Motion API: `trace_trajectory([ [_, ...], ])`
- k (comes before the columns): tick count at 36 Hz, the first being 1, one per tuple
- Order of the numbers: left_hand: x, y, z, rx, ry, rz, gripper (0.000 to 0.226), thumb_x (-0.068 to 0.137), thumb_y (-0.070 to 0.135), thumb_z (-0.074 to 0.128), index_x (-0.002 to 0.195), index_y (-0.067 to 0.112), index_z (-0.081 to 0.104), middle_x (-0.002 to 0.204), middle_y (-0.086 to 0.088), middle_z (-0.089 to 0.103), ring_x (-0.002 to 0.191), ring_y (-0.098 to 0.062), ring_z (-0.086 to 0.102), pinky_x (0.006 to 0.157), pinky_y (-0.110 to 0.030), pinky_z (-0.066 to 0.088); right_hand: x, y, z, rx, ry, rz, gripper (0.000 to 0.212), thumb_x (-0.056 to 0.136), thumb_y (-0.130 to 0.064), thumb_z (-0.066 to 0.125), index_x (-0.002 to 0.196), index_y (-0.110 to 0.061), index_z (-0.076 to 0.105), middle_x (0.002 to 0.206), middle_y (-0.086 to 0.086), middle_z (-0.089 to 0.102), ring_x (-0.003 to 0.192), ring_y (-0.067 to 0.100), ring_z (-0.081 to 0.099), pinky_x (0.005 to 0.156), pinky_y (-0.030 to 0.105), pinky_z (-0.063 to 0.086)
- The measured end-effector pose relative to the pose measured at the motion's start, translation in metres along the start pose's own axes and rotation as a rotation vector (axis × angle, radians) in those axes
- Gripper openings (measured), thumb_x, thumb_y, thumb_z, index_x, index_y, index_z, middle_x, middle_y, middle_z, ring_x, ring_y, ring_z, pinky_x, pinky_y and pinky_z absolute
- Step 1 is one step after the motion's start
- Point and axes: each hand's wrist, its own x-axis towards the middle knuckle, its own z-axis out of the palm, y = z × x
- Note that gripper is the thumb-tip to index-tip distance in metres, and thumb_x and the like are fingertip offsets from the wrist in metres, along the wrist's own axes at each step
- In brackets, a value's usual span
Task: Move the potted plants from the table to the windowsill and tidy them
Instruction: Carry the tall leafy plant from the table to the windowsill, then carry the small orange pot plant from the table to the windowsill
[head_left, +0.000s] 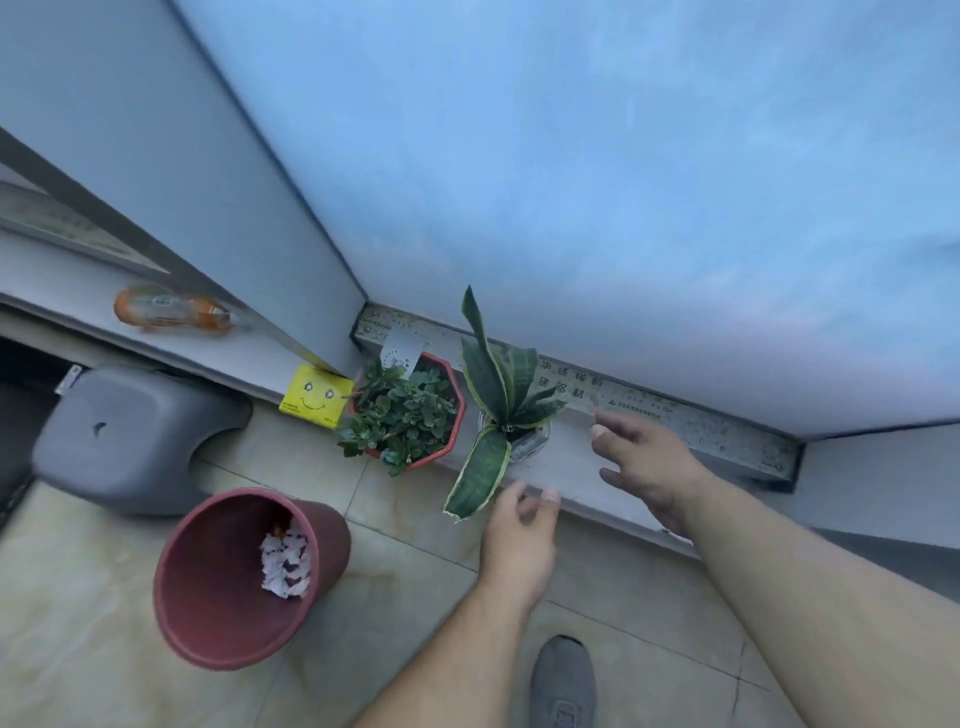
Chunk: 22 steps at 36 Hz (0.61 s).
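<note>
Two potted plants sit on the windowsill (582, 467), in the corner by the window frame. Snake plant (501, 395) in a small pale pot stands right of the bushy green plant (402, 410), which is in a red octagonal pot (452, 436); the two pots are just beside each other, leaves overlapping a bit. A white tag (402, 349) sticks up at the far side of the red pot.

Left hand (519, 540) is at the near edge of the sill, fingers loosely curled, empty, just beside the tip of the snake plant's long drooping leaf; cannot tell if it touches. Right hand (644, 457) is over the sill right of the snake plant, fingers spread wide, empty, near the pot but apart from it.

Yellow smiley-face box (314, 402) sits left of the red pot, touching or nearly so. Orange bottle (174, 309) lies on its side on the far-left sill, blurred. On the floor: red bin (223, 597) with crumpled paper inside, grey plastic stool (135, 436) far left, grey shoe (563, 680) at the near edge.
</note>
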Motion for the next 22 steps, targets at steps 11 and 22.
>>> trace_trajectory([
  [11, -0.229, 0.144, -0.047, 0.276, -0.006, 0.272, 0.052, 0.098, 0.03, 0.063, 0.147, 0.024, 0.046, 0.132, 0.008, 0.051, 0.099, 0.011, 0.053, 0.107, -0.046, 0.049, -0.253, -0.111, -0.044, 0.031, 0.041, -0.026, 0.044, 0.099, -0.029, 0.062, 0.139, -0.012, 0.054, 0.126, 0.007, 0.062, 0.115, 0.022, 0.064, 0.096, 0.037, 0.055],
  [22, -0.436, 0.218, -0.064, 0.576, -0.267, 0.588, 0.064, 0.095, 0.047, 0.061, 0.152, 0.032, 0.036, 0.136, 0.011, 0.047, 0.109, -0.003, 0.056, 0.101, -0.033, 0.047, -0.509, -0.165, -0.075, 0.293, 0.247, -0.214, 0.058, 0.096, -0.043, 0.063, 0.144, -0.013, 0.048, 0.136, 0.001, 0.058, 0.12, 0.017, 0.06, 0.103, 0.04, 0.053],
])
